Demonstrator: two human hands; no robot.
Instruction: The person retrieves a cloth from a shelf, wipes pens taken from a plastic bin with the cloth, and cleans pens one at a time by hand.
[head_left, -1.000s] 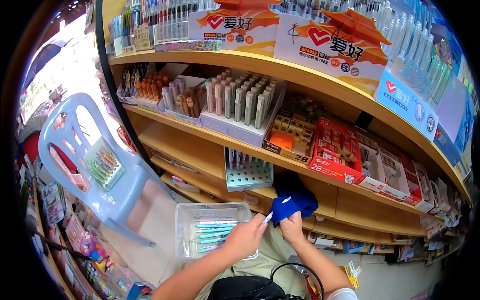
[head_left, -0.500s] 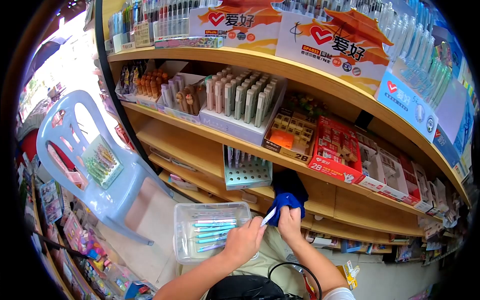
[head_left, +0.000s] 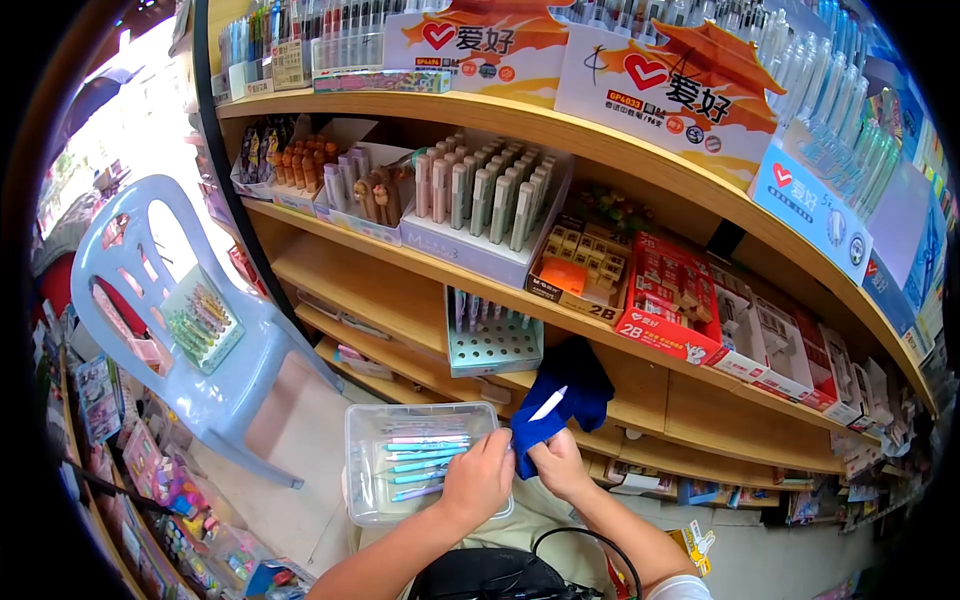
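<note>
A white pen [head_left: 549,403] lies against a dark blue cloth [head_left: 577,385], its tip pointing up and to the right. My right hand [head_left: 558,462] is closed on the cloth below the pen. Fingers curled, my left hand [head_left: 478,478] meets the cloth at the pen's lower end; what it pinches there is hidden. Just left of it, a clear plastic bin [head_left: 366,470] holds several blue, pink and purple pens [head_left: 425,455]. Above the hands, a light teal pen holder [head_left: 494,357] with rows of holes sits on a shelf, some pens at its back.
Wooden shelves [head_left: 400,262] curve across the front with a lilac box of pens [head_left: 465,250] and a red eraser box [head_left: 665,335]. A blue plastic chair [head_left: 235,385] on the left bears a pen display [head_left: 203,320]. A black bag [head_left: 495,576] rests at my lap.
The cloth and my right hand have moved left, towards my left hand. The cloth now spreads behind the pen, and more of the pen's upper end shows. My left hand has shifted slightly left.
</note>
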